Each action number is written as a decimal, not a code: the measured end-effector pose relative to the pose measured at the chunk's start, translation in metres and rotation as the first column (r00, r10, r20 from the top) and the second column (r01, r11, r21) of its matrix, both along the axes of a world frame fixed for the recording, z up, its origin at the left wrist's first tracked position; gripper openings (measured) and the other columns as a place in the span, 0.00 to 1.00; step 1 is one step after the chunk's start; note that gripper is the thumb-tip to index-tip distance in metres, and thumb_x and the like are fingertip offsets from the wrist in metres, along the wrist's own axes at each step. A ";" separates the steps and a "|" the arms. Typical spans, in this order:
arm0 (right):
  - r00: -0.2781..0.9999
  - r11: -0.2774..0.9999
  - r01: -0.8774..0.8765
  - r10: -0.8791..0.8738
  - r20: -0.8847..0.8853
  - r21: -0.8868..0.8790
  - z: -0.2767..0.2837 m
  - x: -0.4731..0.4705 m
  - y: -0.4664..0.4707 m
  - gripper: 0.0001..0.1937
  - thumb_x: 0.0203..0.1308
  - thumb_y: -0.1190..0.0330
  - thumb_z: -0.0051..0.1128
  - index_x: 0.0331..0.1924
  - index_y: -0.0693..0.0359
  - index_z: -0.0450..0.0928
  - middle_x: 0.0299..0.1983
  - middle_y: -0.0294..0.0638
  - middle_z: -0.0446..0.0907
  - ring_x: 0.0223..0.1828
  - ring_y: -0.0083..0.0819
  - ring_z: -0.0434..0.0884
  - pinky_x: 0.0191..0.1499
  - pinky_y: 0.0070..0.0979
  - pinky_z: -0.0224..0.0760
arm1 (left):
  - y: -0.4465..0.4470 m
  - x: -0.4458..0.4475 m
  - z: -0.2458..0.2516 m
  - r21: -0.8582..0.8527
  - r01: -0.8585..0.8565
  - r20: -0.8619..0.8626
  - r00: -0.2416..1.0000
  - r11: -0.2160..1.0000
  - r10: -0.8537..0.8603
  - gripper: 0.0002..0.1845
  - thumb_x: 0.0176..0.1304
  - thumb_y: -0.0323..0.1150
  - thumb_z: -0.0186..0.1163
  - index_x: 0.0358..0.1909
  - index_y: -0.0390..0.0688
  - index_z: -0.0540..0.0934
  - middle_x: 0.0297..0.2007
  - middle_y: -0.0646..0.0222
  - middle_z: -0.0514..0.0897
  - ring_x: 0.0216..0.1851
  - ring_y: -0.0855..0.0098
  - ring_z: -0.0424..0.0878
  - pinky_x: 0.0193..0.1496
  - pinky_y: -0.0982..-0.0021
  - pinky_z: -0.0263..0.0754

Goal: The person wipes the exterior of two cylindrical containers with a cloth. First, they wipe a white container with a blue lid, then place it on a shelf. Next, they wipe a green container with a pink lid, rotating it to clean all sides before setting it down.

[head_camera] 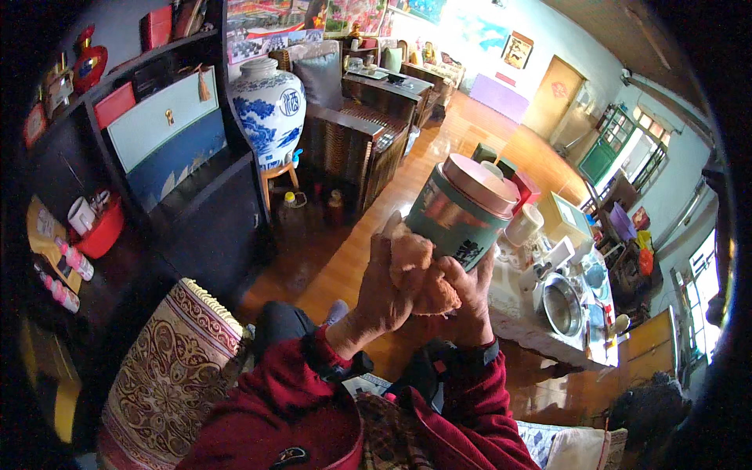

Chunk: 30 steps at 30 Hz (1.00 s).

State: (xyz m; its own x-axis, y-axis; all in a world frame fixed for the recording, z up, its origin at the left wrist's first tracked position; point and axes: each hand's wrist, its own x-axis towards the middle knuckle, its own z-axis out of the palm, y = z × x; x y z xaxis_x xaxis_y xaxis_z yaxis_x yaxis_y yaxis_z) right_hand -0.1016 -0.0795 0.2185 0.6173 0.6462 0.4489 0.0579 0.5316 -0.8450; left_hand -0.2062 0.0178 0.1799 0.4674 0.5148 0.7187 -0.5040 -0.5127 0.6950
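A green canister (429, 202) with a copper band and a pinkish metal lid (482, 183) is held up, tilted, in front of me. Dark characters mark its side. An orange-brown cloth (437, 294) is bunched in my left hand (385, 294) and pressed against the canister's lower left side. My right hand (474, 299) grips the canister near its base, with its thumb side close to the cloth. The fingers behind the canister are hidden.
At right a cloth-covered table (511, 311) bears a steel basin (563, 305), a pale cup (524, 224) and a box (564, 217). A patterned armrest (176, 364) lies at left. Beyond stand a dark cabinet (205, 226) and a blue-and-white porcelain jar (267, 111).
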 end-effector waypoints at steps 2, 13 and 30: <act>0.984 0.997 0.069 -0.063 0.166 -0.029 0.001 0.008 -0.005 0.49 0.43 0.65 0.76 0.71 0.59 0.55 0.60 0.47 0.73 0.58 0.38 0.77 0.59 0.36 0.73 | 0.004 0.002 0.002 -0.083 0.125 0.027 0.992 0.989 -0.123 0.28 0.77 0.50 0.48 0.63 0.35 0.64 0.53 0.55 0.73 0.55 0.62 0.74 0.60 0.65 0.67; 0.981 0.998 -0.025 0.037 0.193 -0.064 -0.021 0.015 -0.016 0.53 0.40 0.57 0.78 0.71 0.63 0.56 0.61 0.47 0.72 0.60 0.40 0.75 0.61 0.39 0.71 | 0.062 0.033 -0.022 0.172 0.303 0.016 0.951 0.938 -0.310 0.23 0.61 0.37 0.67 0.56 0.43 0.74 0.53 0.57 0.72 0.56 0.55 0.71 0.61 0.59 0.68; 0.938 0.982 -0.154 0.180 -0.297 0.110 -0.009 0.009 0.006 0.37 0.60 0.65 0.71 0.69 0.56 0.59 0.60 0.44 0.75 0.53 0.37 0.80 0.55 0.35 0.78 | -0.021 0.015 0.000 0.150 -0.174 -0.138 0.971 0.973 0.195 0.39 0.72 0.43 0.57 0.72 0.29 0.53 0.67 0.35 0.60 0.70 0.38 0.59 0.72 0.50 0.56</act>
